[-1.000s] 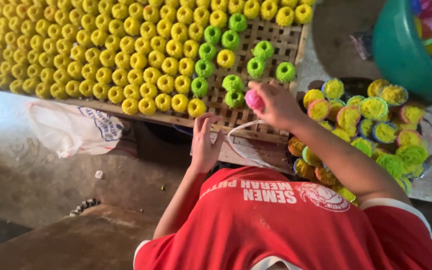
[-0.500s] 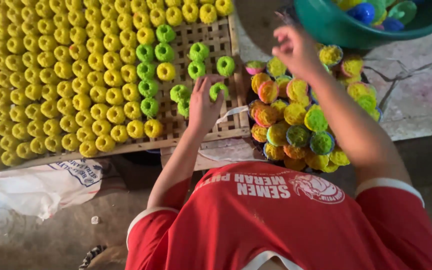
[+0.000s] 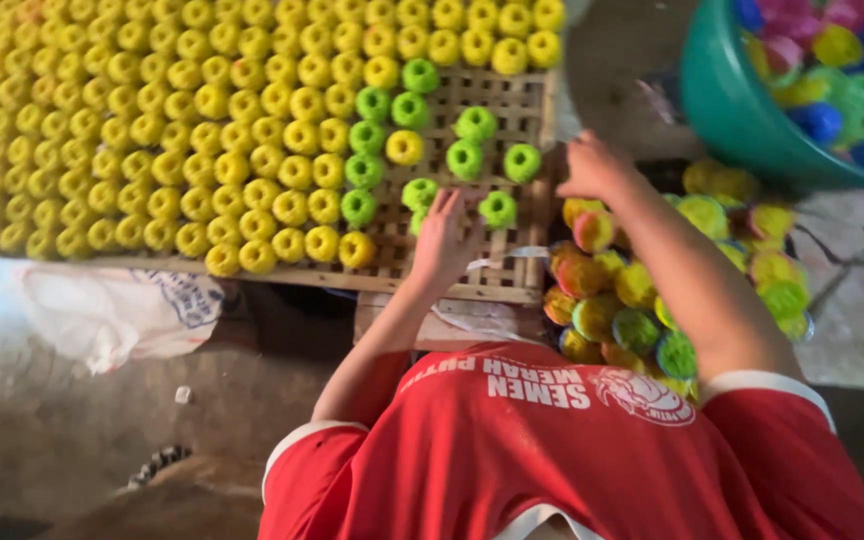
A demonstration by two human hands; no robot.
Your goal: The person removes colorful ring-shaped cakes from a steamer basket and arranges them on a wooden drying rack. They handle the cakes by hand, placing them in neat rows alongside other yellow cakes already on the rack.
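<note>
Fingers of the left hand [image 3: 444, 240] spread, touching a green ring [image 3: 418, 193] on the woven tray [image 3: 512, 105].

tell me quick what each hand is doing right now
left hand: open, fingers spread flat on the slatted tray beside a green ring.
right hand: loosely curled over the mixed-colour pile; holding anything cannot be told.

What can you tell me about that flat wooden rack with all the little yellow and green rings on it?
The rack is a flat lattice of thin pale wooden slats with small square gaps, lying level. Yellow rings fill most of it in tight rows; green rings sit in looser rows nearer its right end, where bare slats show. The left hand rests on its near right corner, beside a green ring. Its far edge runs out of view.
</note>
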